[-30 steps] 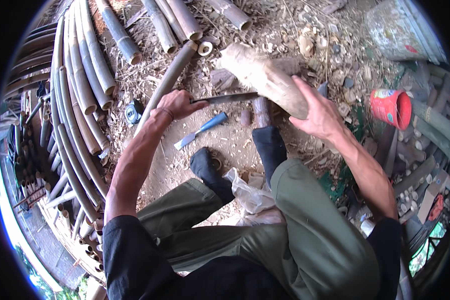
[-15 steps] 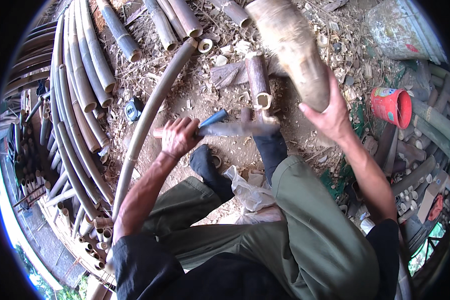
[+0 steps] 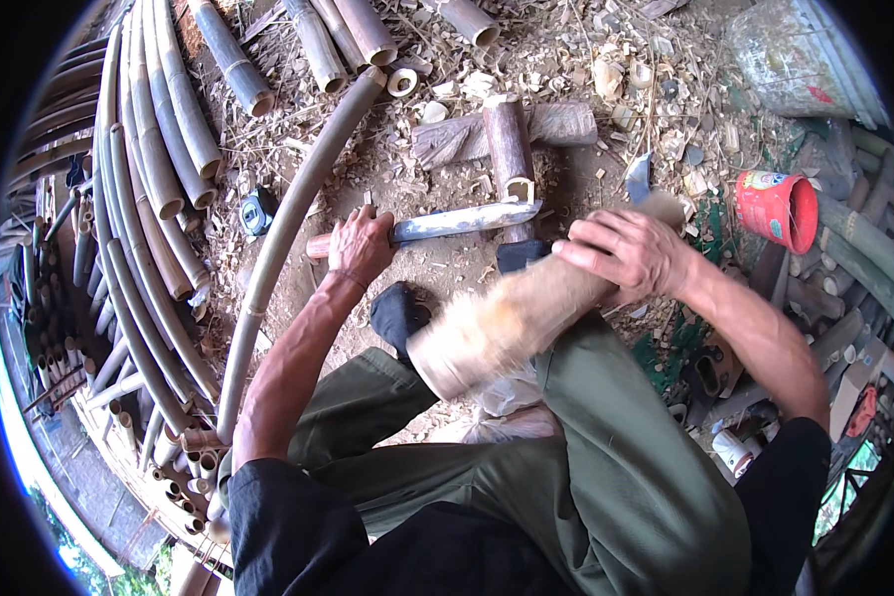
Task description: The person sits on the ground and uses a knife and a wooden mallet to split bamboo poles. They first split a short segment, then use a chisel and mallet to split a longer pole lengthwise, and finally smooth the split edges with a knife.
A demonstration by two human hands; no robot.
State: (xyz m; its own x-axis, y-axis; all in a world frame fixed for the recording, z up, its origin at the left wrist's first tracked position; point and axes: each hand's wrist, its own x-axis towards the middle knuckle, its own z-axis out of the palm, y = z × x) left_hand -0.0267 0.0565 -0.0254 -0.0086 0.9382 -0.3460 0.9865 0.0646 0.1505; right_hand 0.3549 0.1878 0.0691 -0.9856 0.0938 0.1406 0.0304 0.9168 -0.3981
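Observation:
My left hand [image 3: 362, 244] is wrapped around the wooden handle of a long knife [image 3: 467, 221], its blade pointing right. The blade lies just on the near side of a brown bamboo piece [image 3: 508, 139], whose cut end faces me; I cannot tell whether they touch. My right hand [image 3: 628, 252] grips the narrow end of a thick wooden mallet [image 3: 507, 323], blurred by motion. Its broad, frayed end hangs low over my knees, covering part of a plastic bag [image 3: 507, 395].
The bamboo piece rests across a short wooden block [image 3: 563, 124] on chip-strewn ground. A long bamboo pole [image 3: 290, 233] and stacked poles [image 3: 159, 109] lie left, near a tape measure [image 3: 258, 213]. Right are a red bucket [image 3: 777, 211], a large pail [image 3: 800, 60] and a blue-grey piece [image 3: 638, 179].
The mallet has swung from above the block down toward my knees. The knife has shifted slightly away from me, its blade turning. A blue piece beside the blade no longer shows there.

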